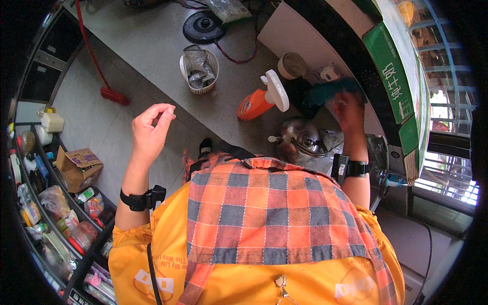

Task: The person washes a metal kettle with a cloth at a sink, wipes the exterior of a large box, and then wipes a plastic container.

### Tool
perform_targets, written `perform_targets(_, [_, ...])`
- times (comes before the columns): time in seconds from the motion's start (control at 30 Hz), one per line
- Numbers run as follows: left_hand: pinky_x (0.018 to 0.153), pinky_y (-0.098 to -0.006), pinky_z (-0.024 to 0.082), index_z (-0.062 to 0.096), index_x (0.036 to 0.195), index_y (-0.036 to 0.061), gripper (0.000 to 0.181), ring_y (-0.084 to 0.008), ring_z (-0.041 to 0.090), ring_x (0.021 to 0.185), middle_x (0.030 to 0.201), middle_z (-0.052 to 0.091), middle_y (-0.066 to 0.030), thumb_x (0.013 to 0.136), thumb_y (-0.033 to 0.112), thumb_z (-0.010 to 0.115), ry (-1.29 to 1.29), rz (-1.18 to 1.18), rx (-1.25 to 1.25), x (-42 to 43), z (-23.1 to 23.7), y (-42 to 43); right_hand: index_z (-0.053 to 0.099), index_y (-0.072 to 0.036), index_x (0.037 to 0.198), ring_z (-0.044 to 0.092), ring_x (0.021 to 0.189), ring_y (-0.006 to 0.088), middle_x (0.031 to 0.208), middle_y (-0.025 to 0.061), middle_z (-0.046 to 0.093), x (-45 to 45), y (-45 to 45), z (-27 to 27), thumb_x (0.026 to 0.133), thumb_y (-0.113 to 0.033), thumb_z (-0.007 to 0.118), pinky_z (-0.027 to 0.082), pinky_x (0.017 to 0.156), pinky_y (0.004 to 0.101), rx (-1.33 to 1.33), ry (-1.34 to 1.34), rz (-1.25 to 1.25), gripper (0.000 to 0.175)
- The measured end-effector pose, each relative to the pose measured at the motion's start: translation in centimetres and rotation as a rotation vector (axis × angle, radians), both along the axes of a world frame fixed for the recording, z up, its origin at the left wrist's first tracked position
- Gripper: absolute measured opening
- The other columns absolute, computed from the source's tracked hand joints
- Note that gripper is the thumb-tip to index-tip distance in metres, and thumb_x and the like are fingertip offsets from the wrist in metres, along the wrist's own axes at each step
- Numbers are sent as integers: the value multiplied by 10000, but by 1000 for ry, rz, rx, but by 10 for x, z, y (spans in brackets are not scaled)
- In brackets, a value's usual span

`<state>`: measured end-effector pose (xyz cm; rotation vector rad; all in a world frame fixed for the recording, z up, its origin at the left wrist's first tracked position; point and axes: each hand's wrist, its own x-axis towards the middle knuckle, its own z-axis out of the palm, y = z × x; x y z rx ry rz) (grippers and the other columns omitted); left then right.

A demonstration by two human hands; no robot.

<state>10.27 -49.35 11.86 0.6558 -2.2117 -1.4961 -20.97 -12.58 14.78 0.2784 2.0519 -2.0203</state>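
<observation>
My left hand hovers over the floor at the counter's front edge, its fingers curled in to the thumb with nothing visible between them. Blurred and in shadow, my right hand is on a teal cloth beside the white panel at the right; its fingers seem closed on the cloth, though their exact grip is unclear. An orange spray bottle with a white trigger head stands between my hands on the grey counter. Nearer me is a shiny metal kettle, partly hidden by my apron.
A white plastic basket holds crumpled silvery mesh. Behind it lie a round black kettle base and a cord. A round tub stands by the panel. A green carton overhangs at right. Left are a red broom and a loaded shelf rack.
</observation>
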Motion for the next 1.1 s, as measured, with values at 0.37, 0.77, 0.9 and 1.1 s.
perform_targets(0.37, [703, -233, 487, 658, 956, -26, 183, -103, 628, 778, 870, 663, -45, 921, 146, 606, 9, -18, 22, 6, -9, 1, 458, -113, 1334, 618, 963, 405, 1107, 255, 607, -5, 23, 32, 896, -496, 483, 512, 760, 510, 1784, 463, 534, 583])
perform_targets(0.77, [713, -240, 489, 653, 964, -34, 181, -116, 633, 791, 880, 661, -58, 920, 132, 598, -26, 98, 57, 35, -13, 1, 527, -129, 1244, 650, 694, 239, 944, 157, 644, -46, 95, -30, 937, -491, 442, 515, 526, 374, 1178, 714, 574, 482])
perform_targets(0.9, [713, -239, 490, 656, 967, -34, 178, -117, 634, 796, 878, 663, -60, 920, 126, 594, -6, 134, 50, 50, -21, -1, 535, -128, 1222, 630, 875, 335, 1106, 185, 605, -43, 78, -25, 938, -521, 426, 520, 641, 437, 1405, 659, 494, 498])
perform_targets(1.1, [714, -237, 494, 662, 963, -28, 182, -112, 637, 798, 887, 666, -59, 921, 138, 602, -26, 128, 87, 46, -26, 2, 462, -76, 1333, 475, 1199, 403, 1312, 212, 504, 7, 4, 32, 916, -652, 286, 389, 958, 547, 1618, 300, 390, 733])
